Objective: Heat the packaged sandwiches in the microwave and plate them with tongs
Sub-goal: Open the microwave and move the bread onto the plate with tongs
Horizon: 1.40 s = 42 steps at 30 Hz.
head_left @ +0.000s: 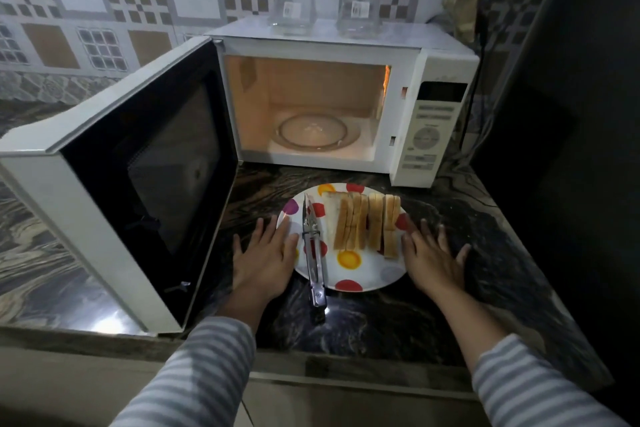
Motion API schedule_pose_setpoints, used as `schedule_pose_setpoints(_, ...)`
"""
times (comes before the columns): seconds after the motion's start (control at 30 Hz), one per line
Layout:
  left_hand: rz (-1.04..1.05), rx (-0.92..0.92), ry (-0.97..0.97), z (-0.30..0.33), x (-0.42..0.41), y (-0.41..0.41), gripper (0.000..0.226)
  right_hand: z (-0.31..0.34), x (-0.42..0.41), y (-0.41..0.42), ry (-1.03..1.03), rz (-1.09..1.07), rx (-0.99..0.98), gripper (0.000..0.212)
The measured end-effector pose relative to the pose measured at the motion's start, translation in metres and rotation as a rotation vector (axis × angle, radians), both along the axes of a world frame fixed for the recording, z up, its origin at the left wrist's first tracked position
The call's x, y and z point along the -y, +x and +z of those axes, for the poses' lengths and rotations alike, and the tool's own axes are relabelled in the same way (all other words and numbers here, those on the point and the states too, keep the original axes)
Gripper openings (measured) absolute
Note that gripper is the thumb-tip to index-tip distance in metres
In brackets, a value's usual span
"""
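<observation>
Resting flat on the dark marbled stone countertop point(381, 326), the person's left hand point(265, 258) lies palm down with its fingers spread apart, the fingertips reaching onto the left rim of a round white plate with coloured dots point(349, 262); it grips nothing. The right hand point(433, 258) lies the same way just beside the plate's right rim, fingers splayed and empty, the thumb side touching or nearly touching the edge. On the plate, a row of sliced white-bread sandwiches point(363, 222) stands on edge, crusts up, filling the right half and leaning slightly. Beside them, on the plate's left half, lie slim stainless-steel tongs point(313, 253), arms closed together, tips pointing toward the microwave and the handle end overhanging the near rim onto the counter. Behind the plate stands a white microwave oven point(429, 121) with its dark-windowed door point(138, 191) swung wide to the left; the lit cavity holds only the glass turntable point(313, 132). Two clear glass jars point(325, 10) stand on its top. Striped grey-and-white sleeves point(194, 381) cover both forearms.
</observation>
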<state>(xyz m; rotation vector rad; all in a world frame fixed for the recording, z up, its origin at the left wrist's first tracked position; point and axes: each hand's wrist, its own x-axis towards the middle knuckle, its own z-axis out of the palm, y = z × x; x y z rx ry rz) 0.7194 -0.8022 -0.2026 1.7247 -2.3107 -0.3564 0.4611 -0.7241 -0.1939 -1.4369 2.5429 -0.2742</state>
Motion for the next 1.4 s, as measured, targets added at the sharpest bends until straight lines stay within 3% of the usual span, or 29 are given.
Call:
schedule_pose_setpoints(0.27,-0.032,-0.033,0.082,0.006,-0.001,0.001,0.053,0.007,-0.005,0.005,0.011,0.048,0.033,0.048)
schedule_pose_setpoints(0.33,-0.024,-0.202,0.134,0.008,-0.006,0.003,0.053,0.012,-0.010,0.010,-0.038,0.030,0.130,0.046)
schedule_pose_setpoints(0.47,-0.025,-0.826,0.186,0.010,-0.032,0.010,0.055,0.023,-0.039,0.023,-0.301,-0.080,0.519,0.040)
schedule_pose_setpoints(0.57,0.032,-1.015,0.240,0.021,-0.067,0.018,0.056,0.033,-0.068,0.032,-0.484,-0.096,0.852,0.041)
schedule_pose_setpoints(0.7,0.098,-1.135,0.303,0.031,-0.124,0.029,0.058,0.044,-0.113,0.041,-0.530,-0.150,1.119,0.054)
schedule_pose_setpoints(1.1,0.271,-1.281,0.339,0.020,-0.296,0.098,0.058,0.046,-0.251,0.105,-0.382,-0.059,1.179,0.055)
schedule_pose_setpoints(1.4,0.307,-1.278,0.269,0.012,-0.333,0.191,0.062,0.044,-0.266,0.189,-0.328,0.014,1.314,0.058)
